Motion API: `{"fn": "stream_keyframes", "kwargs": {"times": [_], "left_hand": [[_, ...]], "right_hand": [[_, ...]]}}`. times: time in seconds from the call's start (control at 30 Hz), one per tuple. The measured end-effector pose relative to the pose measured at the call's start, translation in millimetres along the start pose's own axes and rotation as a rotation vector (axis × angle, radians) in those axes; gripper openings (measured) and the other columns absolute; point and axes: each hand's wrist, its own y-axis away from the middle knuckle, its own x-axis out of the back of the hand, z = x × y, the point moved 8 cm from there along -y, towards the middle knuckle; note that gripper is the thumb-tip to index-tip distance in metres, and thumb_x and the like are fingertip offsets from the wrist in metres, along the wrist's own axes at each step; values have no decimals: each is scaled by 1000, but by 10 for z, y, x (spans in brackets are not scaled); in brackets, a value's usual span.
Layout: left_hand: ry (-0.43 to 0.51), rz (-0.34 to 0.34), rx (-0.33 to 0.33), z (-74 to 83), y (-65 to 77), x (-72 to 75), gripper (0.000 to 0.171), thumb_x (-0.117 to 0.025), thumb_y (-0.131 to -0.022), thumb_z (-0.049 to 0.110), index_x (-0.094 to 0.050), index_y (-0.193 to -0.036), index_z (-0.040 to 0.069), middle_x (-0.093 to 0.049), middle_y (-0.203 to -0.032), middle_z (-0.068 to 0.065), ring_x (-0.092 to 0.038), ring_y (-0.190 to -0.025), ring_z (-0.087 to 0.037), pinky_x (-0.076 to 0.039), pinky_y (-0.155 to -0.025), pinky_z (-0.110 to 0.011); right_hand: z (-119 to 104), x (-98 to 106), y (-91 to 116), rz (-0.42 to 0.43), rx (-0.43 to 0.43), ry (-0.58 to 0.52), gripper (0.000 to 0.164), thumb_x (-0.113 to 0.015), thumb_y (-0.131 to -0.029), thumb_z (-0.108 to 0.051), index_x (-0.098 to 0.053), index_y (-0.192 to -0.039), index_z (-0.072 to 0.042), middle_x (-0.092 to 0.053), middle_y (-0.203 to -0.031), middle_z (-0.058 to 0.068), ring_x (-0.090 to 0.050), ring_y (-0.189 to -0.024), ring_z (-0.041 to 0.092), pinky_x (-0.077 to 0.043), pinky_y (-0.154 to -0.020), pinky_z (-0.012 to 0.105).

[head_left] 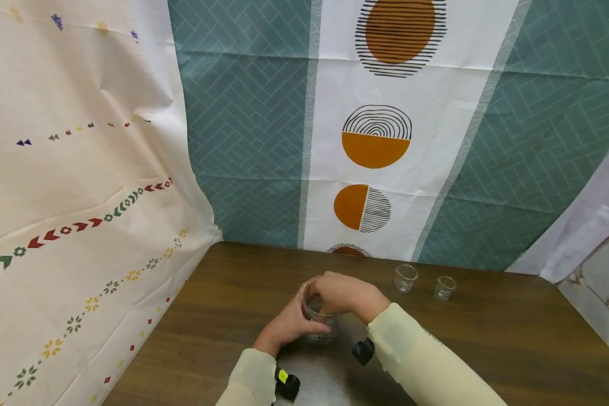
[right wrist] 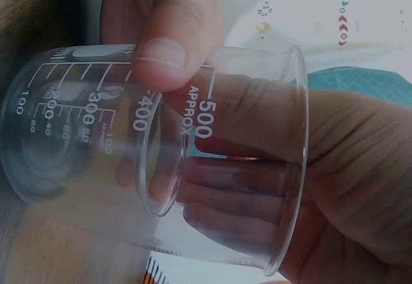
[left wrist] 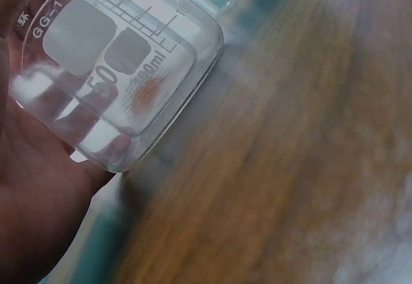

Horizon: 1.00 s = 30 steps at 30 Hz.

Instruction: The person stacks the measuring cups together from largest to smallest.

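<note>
Clear glass fills the space between the two hands: a large beaker [head_left: 321, 338] sits just below the middle of the head view, with the left hand [head_left: 291, 322] to its left and the right hand [head_left: 346, 293] over its upper right. The left hand holds it from the side; in the right wrist view the left thumb [right wrist: 164, 62] presses the outer wall near the 400 mark, at the upper middle of the frame. The right hand enters through the mouth from the right of that frame, its fingers inside the large beaker.

A smaller beaker [right wrist: 90, 136] stands within the large one, towards its base, its rim about mid-frame. The right fingers lie at or just beside this rim; whether they pinch it cannot be told. Nor is it clear whether the large beaker touches the table [head_left: 487, 327].

In the left wrist view the left palm lies at the lower left, against the glass at the upper left. Right of both hands in the head view, two other small beakers, a nearer-to-middle one [head_left: 405, 278] and a farther-right one [head_left: 444, 288], stand apart on the brown wood, before the teal cloth [head_left: 243, 141].
</note>
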Motion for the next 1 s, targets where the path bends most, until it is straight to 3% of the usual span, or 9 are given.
{"fn": "stream_keyframes", "kwargs": {"times": [0.27, 0.5, 1.0], "left_hand": [[-10, 1, -10, 5, 1, 10, 103, -84, -75, 18, -17, -150, 36, -23, -159, 10, -23, -147, -20, -49, -98, -30], [-74, 31, 16, -18, 9, 40, 103, -85, -74, 22, -17, -150, 38, -25, -157, 11, -25, -147, -18, -35, -112, -41], [-88, 27, -2, -8, 16, 29, 102, -85, -74, 24, -18, -150, 33, -37, -150, 5, -30, -144, -23, -32, -113, -48]], "right_hand": [[1, 41, 30, 8, 8, -6, 36, -84, -74, -21, -74, -109, -23, -72, -108, -7, -62, -90, 7, -53, -83, 27], [28, 116, 94, 23, 11, -24, 34, -80, -77, -17, -73, -110, -18, -72, -105, -4, -60, -82, 7, -52, -75, 25], [17, 225, 212, 42, 34, -14, 42, -79, -76, -16, -69, -117, -16, -70, -100, -7, -59, -79, 5, -52, -75, 25]]}}
